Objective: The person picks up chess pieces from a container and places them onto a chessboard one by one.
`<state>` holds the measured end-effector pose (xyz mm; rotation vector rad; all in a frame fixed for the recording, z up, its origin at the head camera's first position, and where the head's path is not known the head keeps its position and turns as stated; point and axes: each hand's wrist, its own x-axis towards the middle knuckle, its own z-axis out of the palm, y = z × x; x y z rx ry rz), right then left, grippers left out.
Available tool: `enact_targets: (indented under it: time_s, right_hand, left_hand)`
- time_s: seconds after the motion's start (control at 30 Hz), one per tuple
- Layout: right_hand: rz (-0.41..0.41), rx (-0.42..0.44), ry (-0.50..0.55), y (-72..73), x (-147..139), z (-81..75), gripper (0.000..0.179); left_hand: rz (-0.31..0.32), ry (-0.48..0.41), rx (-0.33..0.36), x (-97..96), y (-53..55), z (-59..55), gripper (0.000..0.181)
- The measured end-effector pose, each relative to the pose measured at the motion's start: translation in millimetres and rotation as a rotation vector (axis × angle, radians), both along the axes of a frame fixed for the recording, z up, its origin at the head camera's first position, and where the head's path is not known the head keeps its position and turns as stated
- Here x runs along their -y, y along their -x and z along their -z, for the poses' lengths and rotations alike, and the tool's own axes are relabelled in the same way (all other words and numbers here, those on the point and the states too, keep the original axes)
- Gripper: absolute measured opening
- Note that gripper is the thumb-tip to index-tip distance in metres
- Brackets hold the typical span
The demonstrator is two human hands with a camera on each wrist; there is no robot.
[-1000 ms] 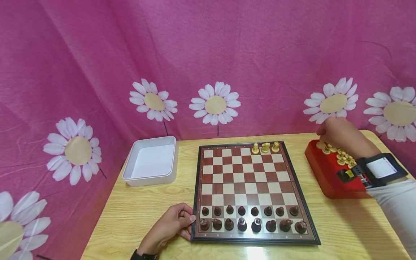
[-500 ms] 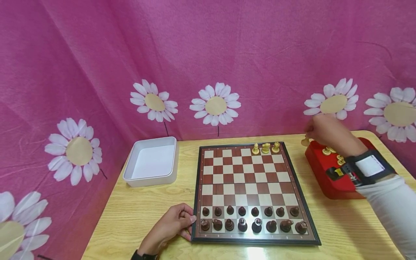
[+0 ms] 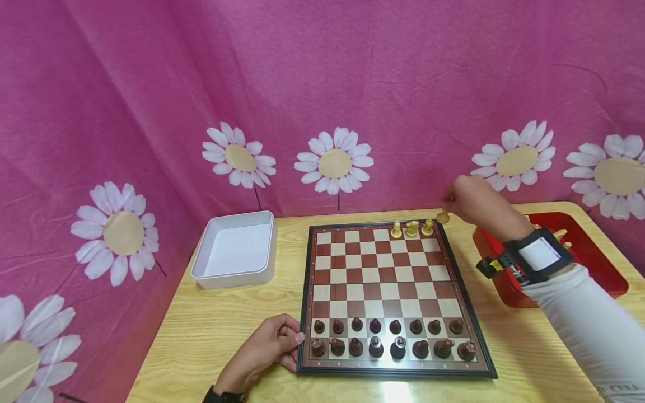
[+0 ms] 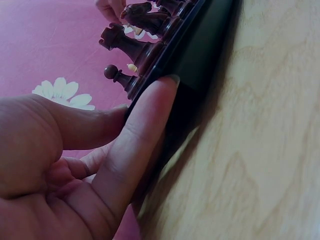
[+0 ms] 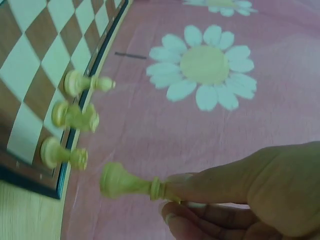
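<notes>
My right hand [image 3: 473, 198] pinches a cream chess piece [image 5: 130, 182] by its top, base down, near the far right corner of the chessboard [image 3: 373, 291]. Fingers hide the piece's head, so its kind cannot be told. On the far row nearby stand a cream rook [image 3: 427, 228], a knight [image 3: 411, 229] and a bishop [image 3: 396, 230]. At the board's near left edge, my left hand [image 3: 269, 344] holds the rim between thumb and fingers. Two full rows of dark pieces, pawns [image 3: 375, 327] in front, stand on the near side; a dark rook [image 4: 125, 45] shows beside the left hand.
A red box [image 3: 599, 268] holding cream pieces stands right of the board, partly behind the right forearm. At the back left sits a white tray [image 3: 237, 246] with nothing in it. A pink flowered cloth [image 3: 403, 112] hangs behind the wooden table [image 3: 221, 308].
My right hand has moved left from over the red box to the board's far right corner, carrying the cream chess piece. The left hand has stayed at the board's edge.
</notes>
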<state>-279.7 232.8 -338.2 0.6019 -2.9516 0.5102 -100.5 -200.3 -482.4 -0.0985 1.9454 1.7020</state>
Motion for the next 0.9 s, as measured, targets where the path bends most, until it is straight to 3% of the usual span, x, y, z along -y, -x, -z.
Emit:
enact_targets:
  time_s: [0.5, 0.9]
  right_hand:
    - [-0.014, 0.032, 0.04, -5.9, 63.6, 2.0, 0.012]
    - [-0.05, 0.074, 0.079, 0.8, 96.0, 7.2, 0.011]
  left_hand:
    - [-0.003, 0.001, -0.001, -0.8, -0.6, -0.9, 0.016]
    - [0.0, -0.009, -0.003, 0.1, 0.2, 0.0, 0.016]
